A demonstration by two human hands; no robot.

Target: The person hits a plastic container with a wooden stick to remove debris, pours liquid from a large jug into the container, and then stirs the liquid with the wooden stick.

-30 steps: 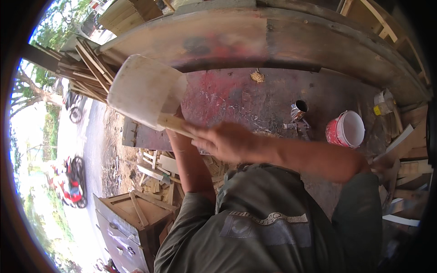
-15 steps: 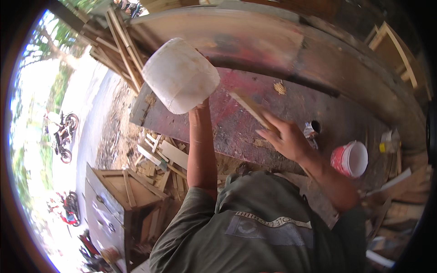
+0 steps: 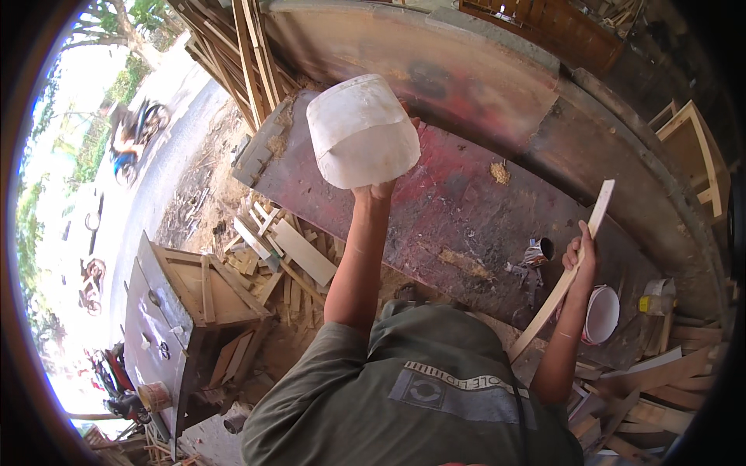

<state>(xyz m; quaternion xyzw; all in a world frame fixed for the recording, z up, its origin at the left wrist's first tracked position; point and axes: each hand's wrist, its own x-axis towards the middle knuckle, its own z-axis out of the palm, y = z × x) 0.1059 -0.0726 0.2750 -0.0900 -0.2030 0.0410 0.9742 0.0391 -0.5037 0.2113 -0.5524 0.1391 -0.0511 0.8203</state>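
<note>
My left hand (image 3: 378, 191) is raised above the workbench and grips a white plastic tub (image 3: 353, 113). The tub hides most of that hand; fingertips show along its right side. My right hand (image 3: 583, 260) is wrapped round a long, thin wooden strip (image 3: 559, 291), which slants from beside my shirt up over the right of the bench. Under both hands lies the dark workbench (image 3: 458, 206), stained red. Near the right hand, a small open can (image 3: 538, 253) lies on the bench, and a white bucket (image 3: 601, 314) stands partly behind my forearm.
A clear jar with a yellow label (image 3: 657, 299) stands farther right. Wood offcuts (image 3: 299, 252) are heaped below the bench's left end, beside a wooden cabinet (image 3: 183, 311). Long planks (image 3: 252, 66) lean at the far left. A motorbike (image 3: 140, 140) passes on the road.
My right hand has swung right with the wooden strip, which now stands more upright. My left hand and the tub appear farther right and tilted differently as the view has turned.
</note>
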